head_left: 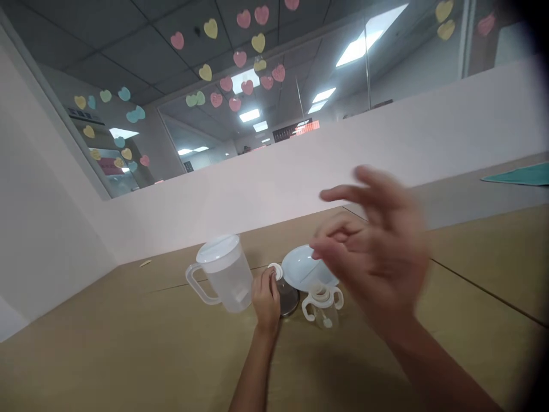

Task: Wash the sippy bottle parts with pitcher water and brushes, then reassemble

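Note:
My left hand [266, 300] is closed around the near left side of a small dark jar [289, 298] with a white top [277, 270], its fingertips at the top. The jar stands upright on the table. Raised high on the right, my right hand [377, 246] is blurred by motion; its fingers are apart and I see nothing in them. Below and left of it, a clear baby bottle [326, 315] with two white handles stands without a visible cap. Behind the jar and bottle is a pale blue plate [295, 266], partly hidden by my right hand.
A translucent lidded pitcher [227, 274] stands just left of my left hand, its handle facing left. A low white wall [274, 189] with windows rises behind the wooden table [128, 343]. A green cloth [523, 174] lies at the far right, and a small scrap [145, 263] at the far left.

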`<state>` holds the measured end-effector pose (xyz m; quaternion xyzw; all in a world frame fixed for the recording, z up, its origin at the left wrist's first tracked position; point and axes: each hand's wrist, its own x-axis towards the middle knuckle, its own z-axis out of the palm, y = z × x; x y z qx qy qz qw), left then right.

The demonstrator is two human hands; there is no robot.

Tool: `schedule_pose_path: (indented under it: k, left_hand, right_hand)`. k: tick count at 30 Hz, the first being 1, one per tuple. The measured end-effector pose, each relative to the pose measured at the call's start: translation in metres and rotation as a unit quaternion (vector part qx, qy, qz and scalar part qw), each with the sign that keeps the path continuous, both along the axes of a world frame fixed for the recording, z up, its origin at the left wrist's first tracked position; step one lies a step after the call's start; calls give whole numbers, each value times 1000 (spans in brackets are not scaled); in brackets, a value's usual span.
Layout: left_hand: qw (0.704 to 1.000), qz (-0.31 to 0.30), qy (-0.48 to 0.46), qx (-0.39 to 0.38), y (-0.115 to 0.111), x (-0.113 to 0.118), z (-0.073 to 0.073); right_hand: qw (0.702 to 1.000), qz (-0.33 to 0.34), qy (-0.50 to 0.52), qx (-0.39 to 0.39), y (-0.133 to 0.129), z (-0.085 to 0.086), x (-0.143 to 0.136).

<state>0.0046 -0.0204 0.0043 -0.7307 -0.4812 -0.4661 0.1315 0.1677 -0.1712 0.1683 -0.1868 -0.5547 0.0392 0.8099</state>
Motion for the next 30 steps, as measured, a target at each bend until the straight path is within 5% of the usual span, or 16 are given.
schedule_pose_path:
  k: [3, 7, 10, 15, 19, 24, 30]
  left_hand:
    - [991, -51, -58, 111, -1, 1, 2]
    - [966, -120, -100, 206, -6, 7, 2]
    - [953, -141, -155, 217, -11, 14, 4]
    - [944, -169, -182, 218, -13, 11, 11]
    - [945, -206, -48, 250, -8, 0, 12]
    - [936, -221, 86, 259, -8, 1, 19]
    - [939, -218, 93, 250, -11, 3, 18]
  right_hand:
    - [984, -3, -129, -124, 46, -12, 1]
    - [879, 16, -420, -224, 93, -39, 5]
    - [824, 97, -507, -232, 110, -53, 3]
    - [858, 108, -440, -243, 118, -60, -3]
    - [876, 28, -420, -236, 111, -76, 2]
    - [860, -60, -460, -210, 92, -88, 16]
    - [827, -125, -498, -229, 71, -85, 13]
